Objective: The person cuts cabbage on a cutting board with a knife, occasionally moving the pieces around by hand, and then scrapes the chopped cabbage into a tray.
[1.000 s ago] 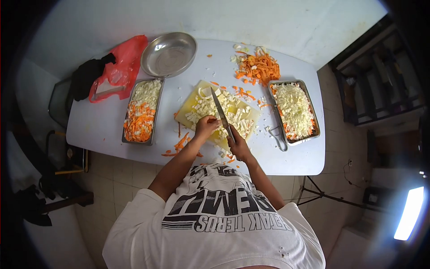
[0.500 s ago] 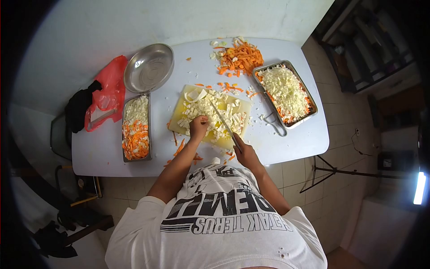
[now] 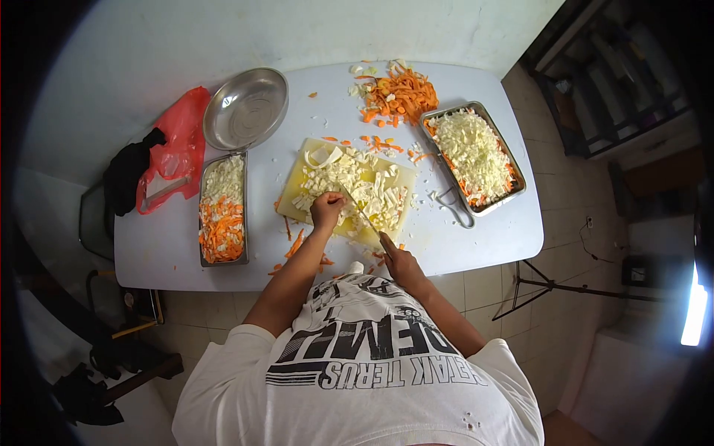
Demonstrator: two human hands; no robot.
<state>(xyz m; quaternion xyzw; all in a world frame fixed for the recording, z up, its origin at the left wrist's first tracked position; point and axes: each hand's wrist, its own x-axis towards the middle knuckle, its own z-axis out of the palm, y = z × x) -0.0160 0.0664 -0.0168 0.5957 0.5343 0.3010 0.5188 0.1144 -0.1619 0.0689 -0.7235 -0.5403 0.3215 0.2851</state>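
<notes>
White bench (image 3: 476, 245) over a tiled floor, seen from above. Nearest, at 6 o'clock by the bench edge, right hand (image 3: 399, 260) closed round the handle of a knife (image 3: 362, 213), blade angled toward 11 o'clock. Just beyond, left hand (image 3: 327, 208) curled shut over chopped white vegetable (image 3: 364, 186) heaped on the yellow cutting board (image 3: 294, 182). Best done with left fingertips tucked behind the knuckles, knife tip low, pieces gathered tight. Further out, steel tray (image 3: 200, 223) at 9 o'clock, second tray (image 3: 520, 182) at 3; farthest, carrot peelings (image 3: 398, 93) at 1, round bowl (image 3: 245, 108) at 11.
</notes>
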